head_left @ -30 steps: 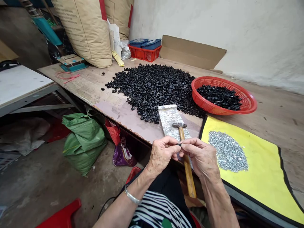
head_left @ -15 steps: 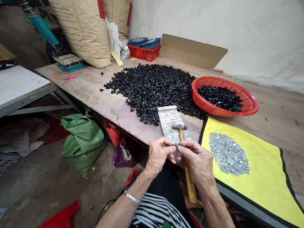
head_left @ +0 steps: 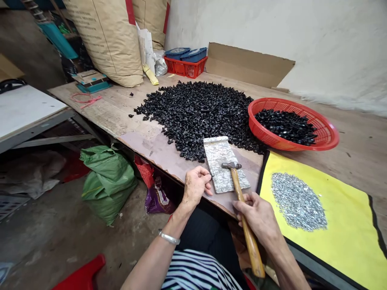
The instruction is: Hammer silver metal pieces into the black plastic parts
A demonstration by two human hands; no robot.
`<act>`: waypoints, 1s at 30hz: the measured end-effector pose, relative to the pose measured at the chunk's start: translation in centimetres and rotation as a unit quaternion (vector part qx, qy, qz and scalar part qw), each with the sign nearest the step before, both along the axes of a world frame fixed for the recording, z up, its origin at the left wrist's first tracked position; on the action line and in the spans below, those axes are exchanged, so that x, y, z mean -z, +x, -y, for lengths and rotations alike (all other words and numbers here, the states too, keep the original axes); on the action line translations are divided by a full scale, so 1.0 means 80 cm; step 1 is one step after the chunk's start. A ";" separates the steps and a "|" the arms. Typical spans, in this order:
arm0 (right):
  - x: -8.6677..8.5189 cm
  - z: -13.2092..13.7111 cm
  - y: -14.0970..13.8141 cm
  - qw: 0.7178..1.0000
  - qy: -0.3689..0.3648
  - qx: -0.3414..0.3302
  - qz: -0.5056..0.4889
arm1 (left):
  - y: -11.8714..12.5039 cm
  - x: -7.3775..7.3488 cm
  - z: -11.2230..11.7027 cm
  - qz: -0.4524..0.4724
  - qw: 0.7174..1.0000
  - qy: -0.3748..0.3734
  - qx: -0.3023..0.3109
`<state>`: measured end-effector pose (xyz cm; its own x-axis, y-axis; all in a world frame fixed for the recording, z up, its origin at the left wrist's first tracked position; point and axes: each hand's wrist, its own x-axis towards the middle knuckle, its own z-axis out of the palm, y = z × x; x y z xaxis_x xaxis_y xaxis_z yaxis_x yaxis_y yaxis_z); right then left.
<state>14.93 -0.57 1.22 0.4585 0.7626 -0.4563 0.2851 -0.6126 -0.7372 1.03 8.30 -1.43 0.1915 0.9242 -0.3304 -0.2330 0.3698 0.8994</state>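
Between the thumb and forefinger of my left hand is a tiny black part with a bright spot, held at the left edge of a speckled stone-like slab. My right hand has its thumb and fingers about the wooden handle of a hammer. The hammer's metal head rests over the slab, and its handle juts past the table edge toward me. A large heap of small black parts lies beyond the slab. Small silvery metal pieces are spread on a yellow cloth to the right.
A red plastic basket with more black parts stands right of the heap. Farther back are a red crate with blue boxes, a cardboard sheet and large paper sacks. On the floor at left sits a green sack.
My hands have parted from a shared pinch. The left has moved left with the small black part; the right has gone down to the hammer's handle.
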 end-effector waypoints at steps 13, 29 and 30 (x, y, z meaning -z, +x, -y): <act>-0.003 0.028 -0.009 0.976 0.055 0.051 -0.205 | 0.009 -0.004 -0.005 -0.049 0.998 -0.037 -0.004; -0.007 0.038 -0.034 0.832 0.178 -0.157 0.501 | 0.008 0.001 -0.006 -0.025 0.999 -0.034 -0.010; -0.006 0.038 -0.033 0.825 0.152 -0.177 0.514 | 0.009 0.001 -0.006 -0.022 0.999 -0.035 -0.014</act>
<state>12.27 -3.58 1.71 0.2073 0.9397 0.2721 0.9775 -0.1874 -0.0973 1.72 8.78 -1.50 0.1495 0.9032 -0.4023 -0.2042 0.4264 0.8812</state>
